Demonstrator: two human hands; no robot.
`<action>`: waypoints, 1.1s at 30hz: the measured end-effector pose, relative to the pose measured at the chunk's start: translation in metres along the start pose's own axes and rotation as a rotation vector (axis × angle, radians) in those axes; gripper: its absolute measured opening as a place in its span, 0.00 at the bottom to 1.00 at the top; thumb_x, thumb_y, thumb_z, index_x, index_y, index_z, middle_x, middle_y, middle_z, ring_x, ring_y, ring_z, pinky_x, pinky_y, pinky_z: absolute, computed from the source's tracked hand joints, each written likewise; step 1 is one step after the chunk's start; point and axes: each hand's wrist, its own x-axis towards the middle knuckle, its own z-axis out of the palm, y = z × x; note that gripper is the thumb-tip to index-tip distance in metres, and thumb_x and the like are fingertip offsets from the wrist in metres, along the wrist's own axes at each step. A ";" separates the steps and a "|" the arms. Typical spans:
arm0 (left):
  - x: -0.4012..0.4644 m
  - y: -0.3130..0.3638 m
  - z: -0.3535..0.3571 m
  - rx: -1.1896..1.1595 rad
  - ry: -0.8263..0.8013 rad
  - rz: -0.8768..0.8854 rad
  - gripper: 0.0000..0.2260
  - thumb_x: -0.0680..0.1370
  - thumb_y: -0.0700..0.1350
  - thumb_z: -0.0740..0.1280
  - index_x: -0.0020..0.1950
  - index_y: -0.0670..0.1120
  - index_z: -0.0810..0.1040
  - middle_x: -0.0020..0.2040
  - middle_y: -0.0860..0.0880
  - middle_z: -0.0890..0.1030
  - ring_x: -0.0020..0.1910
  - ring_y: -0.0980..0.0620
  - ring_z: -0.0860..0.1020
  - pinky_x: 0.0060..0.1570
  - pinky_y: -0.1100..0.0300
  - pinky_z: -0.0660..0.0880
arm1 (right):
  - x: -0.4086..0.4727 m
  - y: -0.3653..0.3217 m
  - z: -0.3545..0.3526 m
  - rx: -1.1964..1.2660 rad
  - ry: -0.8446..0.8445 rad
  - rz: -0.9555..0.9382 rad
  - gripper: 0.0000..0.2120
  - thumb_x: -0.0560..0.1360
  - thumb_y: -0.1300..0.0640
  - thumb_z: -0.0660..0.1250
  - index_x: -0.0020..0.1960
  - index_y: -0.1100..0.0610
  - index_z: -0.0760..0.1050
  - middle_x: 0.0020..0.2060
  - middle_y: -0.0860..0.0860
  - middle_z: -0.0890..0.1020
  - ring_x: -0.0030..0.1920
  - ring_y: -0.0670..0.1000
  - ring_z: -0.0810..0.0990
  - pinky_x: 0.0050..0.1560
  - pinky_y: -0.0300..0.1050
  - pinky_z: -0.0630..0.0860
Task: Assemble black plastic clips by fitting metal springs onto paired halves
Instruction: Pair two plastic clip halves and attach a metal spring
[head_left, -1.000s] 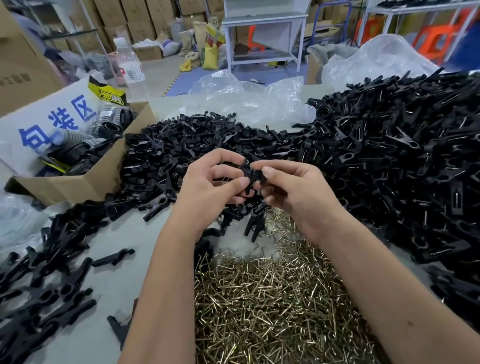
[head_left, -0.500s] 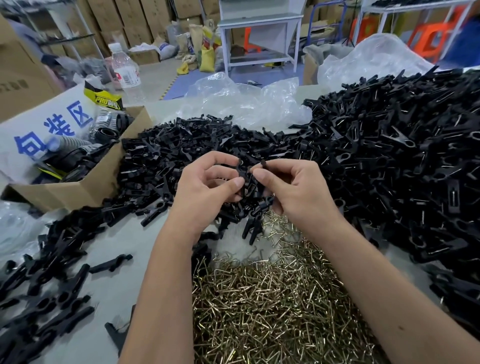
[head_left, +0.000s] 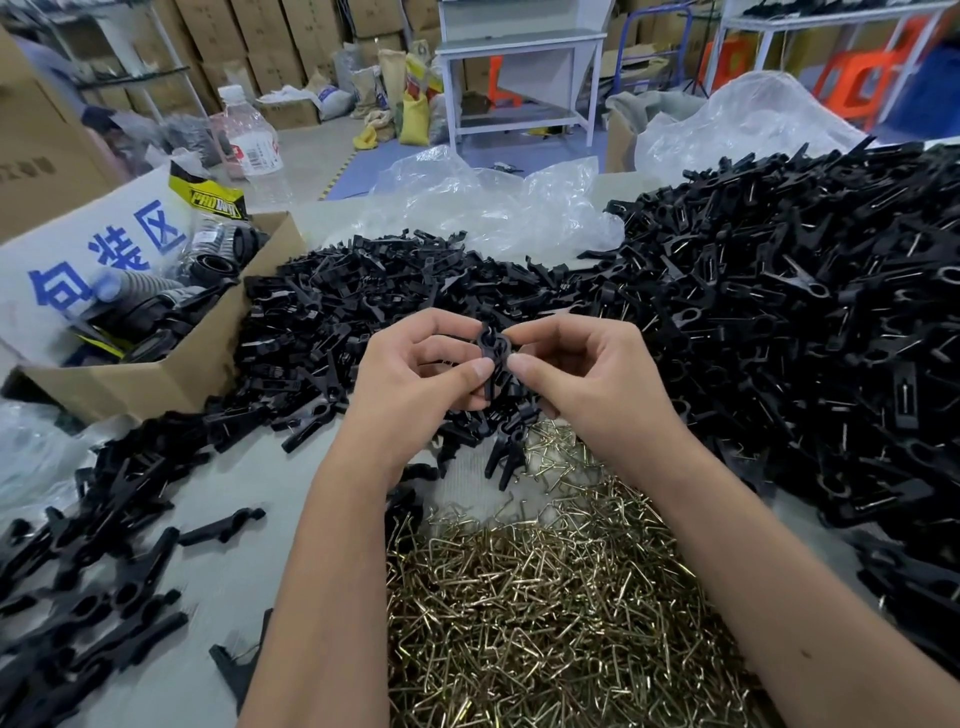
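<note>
We pinch the little black clip (head_left: 492, 358) with our left hand (head_left: 415, 384) and right hand (head_left: 587, 379), above the springs (head_left: 545, 597) at 6 o'clock. It looks light, stiff and slippery, so we should hold its flat sides.

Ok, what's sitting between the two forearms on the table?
In the head view, the pile of metal springs fills the stretch between the left hand and right hand forearms; both hands pinch the black clip above it.
</note>
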 end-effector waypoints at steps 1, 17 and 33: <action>0.000 0.000 0.000 -0.001 0.000 -0.003 0.10 0.76 0.32 0.74 0.54 0.44 0.82 0.39 0.46 0.85 0.37 0.50 0.84 0.39 0.58 0.83 | 0.000 0.000 0.000 0.001 0.006 0.000 0.06 0.76 0.62 0.76 0.53 0.56 0.86 0.40 0.53 0.86 0.34 0.42 0.80 0.35 0.35 0.75; -0.002 0.003 0.001 -0.020 -0.053 -0.013 0.10 0.75 0.33 0.76 0.49 0.47 0.84 0.40 0.46 0.86 0.37 0.49 0.85 0.39 0.57 0.83 | 0.000 0.000 0.000 0.058 0.027 0.066 0.07 0.77 0.61 0.76 0.54 0.54 0.87 0.39 0.58 0.87 0.31 0.51 0.78 0.32 0.41 0.76; -0.003 0.002 -0.007 0.124 -0.041 0.005 0.16 0.62 0.47 0.85 0.43 0.47 0.83 0.42 0.44 0.86 0.42 0.40 0.84 0.52 0.45 0.83 | 0.005 -0.014 -0.021 -0.281 -0.083 0.109 0.14 0.77 0.48 0.75 0.41 0.57 0.81 0.31 0.51 0.84 0.27 0.50 0.79 0.28 0.44 0.78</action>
